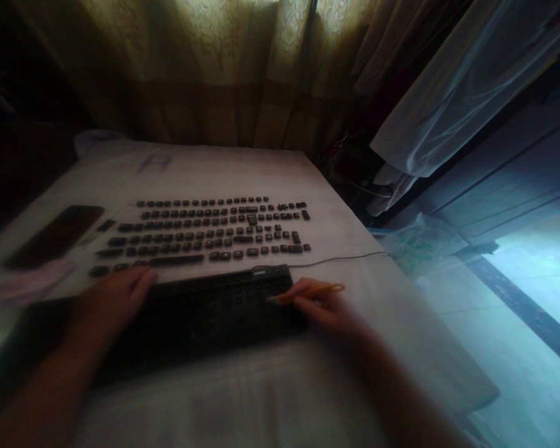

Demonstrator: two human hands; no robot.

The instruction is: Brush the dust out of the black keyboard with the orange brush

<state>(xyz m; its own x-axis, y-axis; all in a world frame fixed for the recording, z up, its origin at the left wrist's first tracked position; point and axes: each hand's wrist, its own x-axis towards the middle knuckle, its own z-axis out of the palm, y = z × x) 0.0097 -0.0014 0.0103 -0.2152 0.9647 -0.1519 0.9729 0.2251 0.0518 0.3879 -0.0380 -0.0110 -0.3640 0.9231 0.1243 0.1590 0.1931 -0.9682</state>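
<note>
A black keyboard with its keycaps off lies across the near part of the table. My left hand is over its left part, fingers closed at the far edge, steadying hold partly blurred. In my right hand is a slim orange brush, pinched between thumb and fingers. Its pale tip points left and reaches the bare key positions at the keyboard's right end. Beyond the keyboard, loose black keycaps are laid out in rows, with a long space bar in the nearest row.
A dark phone and a crumpled pink cloth lie at the left. The keyboard cable runs right over the table edge. A curtain hangs behind, and a clear plastic bag is beside the table.
</note>
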